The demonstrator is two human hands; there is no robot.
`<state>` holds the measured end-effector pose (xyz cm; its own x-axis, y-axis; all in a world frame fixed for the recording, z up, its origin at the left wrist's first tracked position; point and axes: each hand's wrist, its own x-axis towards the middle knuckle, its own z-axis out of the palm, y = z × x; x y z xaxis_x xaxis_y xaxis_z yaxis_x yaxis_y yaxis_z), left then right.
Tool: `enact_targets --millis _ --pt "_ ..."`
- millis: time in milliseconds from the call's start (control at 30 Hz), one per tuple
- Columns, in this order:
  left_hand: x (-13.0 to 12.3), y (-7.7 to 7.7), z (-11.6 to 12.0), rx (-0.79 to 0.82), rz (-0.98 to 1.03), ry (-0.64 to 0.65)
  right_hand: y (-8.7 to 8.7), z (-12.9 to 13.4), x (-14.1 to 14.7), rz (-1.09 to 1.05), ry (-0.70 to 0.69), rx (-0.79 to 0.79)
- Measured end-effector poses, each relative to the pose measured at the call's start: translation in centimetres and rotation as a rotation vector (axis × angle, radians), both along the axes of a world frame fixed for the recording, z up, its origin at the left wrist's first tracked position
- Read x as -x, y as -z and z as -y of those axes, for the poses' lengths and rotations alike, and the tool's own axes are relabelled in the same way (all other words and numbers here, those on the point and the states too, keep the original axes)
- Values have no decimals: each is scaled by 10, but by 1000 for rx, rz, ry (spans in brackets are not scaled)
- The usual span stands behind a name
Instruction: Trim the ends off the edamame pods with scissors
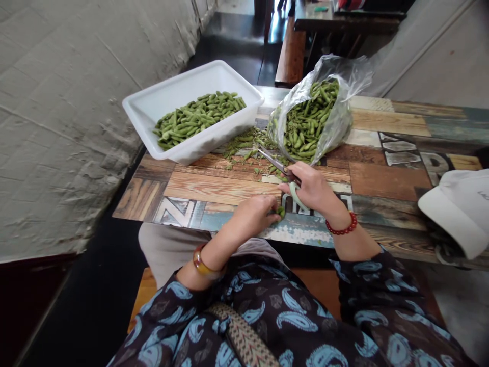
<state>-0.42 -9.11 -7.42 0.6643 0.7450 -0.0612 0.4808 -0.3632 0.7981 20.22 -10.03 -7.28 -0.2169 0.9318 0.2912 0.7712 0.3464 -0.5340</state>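
Near the table's front edge, my left hand is closed on a green soybean pod, which pokes out past the fingertips. My right hand grips a pair of scissors by pale green handles, blades pointing up and left. Whether the blades are fully closed is hard to make out. Small green trimmings lie scattered just beyond the blades. Behind my right hand a clear plastic bag lies with its mouth open, full of soybean pods. To the left, a white plastic tub holds many more pods.
The tub and bag stand on a table with a patchwork wood pattern. At the right edge rests a white cap. A rough white wall rises on the left. Farther back are a wooden bench and another table.
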Motion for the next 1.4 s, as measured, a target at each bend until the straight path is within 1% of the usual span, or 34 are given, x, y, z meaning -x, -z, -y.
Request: enact_targets --millis 133,200,300,467,533,567,633,667,767,833,900,1000,1167,1300,1400 --pt "2 1 -2 -86 -117 -1 -1 0 0 -9 -3 2" --pt "6 2 -3 -157 -184 -51 -1 0 0 -5 -6 -1" --pt "11 4 -4 -237 -196 -105 -1 0 0 12 -9 3" --pt "13 3 -7 -215 -193 -76 0 0 0 23 -17 -2" --pt "12 2 -9 -203 -164 -111 1 0 0 16 -20 -17" --pt "13 3 -11 -188 -113 -136 2 0 0 9 -17 -25" --pt "14 3 -14 -105 66 -185 2 -1 -1 -8 0 -37" --pt "15 3 -15 -21 184 -207 3 -1 -1 -15 13 -38" --pt "19 3 -19 363 521 -292 2 -1 0 -29 37 -32" --pt "20 2 -20 578 661 -334 1 -1 0 -30 24 -32" --pt "20 1 -22 678 732 -333 1 0 1 -26 -3 -28" --pt "19 2 -23 740 804 -320 1 1 1 1 -39 3" --pt "19 5 -24 770 839 -364 1 2 1 80 -88 85" --pt "19 8 -23 739 849 -372 1 3 2 127 -123 108" --pt "19 11 -23 677 828 -386 -2 4 3 138 -133 115"
